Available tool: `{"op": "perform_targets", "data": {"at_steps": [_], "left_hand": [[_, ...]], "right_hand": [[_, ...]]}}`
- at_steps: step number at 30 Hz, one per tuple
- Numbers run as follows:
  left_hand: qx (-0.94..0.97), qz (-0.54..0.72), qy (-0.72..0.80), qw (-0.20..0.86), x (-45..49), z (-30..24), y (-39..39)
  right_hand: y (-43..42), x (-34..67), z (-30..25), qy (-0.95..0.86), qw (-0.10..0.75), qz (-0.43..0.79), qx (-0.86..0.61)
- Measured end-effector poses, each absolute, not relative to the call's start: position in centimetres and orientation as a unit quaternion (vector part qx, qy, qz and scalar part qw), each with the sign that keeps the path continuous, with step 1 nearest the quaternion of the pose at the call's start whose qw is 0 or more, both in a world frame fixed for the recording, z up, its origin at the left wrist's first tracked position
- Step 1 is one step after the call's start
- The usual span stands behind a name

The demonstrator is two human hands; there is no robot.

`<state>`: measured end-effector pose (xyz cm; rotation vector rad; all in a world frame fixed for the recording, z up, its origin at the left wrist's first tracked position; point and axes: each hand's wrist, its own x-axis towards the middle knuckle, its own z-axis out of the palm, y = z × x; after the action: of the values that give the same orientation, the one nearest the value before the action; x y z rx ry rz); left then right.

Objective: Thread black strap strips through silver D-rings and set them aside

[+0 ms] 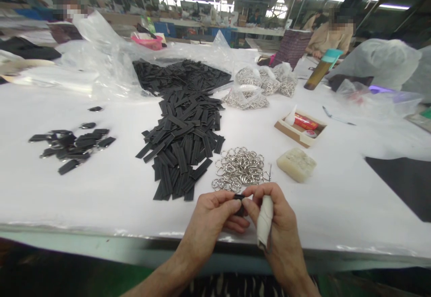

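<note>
Between my fingertips, near the table's front edge, is a small black strap piece (239,197), mostly covered by the fingers. My left hand (215,214) pinches it from the left with thumb and forefinger. From the other side my right hand (278,216) pinches the same piece. A pale wrapped handle (265,220) of some tool also rests in my right hand, its tip hidden. Just beyond my hands lies a heap of metal D-rings (240,169). Left of the rings spreads a large pile of black strap pieces (183,139).
Several black pieces with rings (74,142) lie at the left. On the right are a yellowish block (296,164), a cardboard box (296,135) holding a red tube, and a pen (336,117). Bags of rings (249,95) and a bottle (321,70) stand farther back. People sit beyond.
</note>
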<state>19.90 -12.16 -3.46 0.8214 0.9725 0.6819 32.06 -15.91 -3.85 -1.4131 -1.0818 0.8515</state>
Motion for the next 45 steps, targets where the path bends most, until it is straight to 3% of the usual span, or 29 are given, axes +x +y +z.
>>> {"op": "perform_targets", "data": {"at_steps": [45], "left_hand": [[0.354,0.332,0.421,0.766,19.89,-3.91,-12.05]], "right_hand": [[-16.04,31.74,-4.67,-0.436,0.575,0.371,-0.584]]}}
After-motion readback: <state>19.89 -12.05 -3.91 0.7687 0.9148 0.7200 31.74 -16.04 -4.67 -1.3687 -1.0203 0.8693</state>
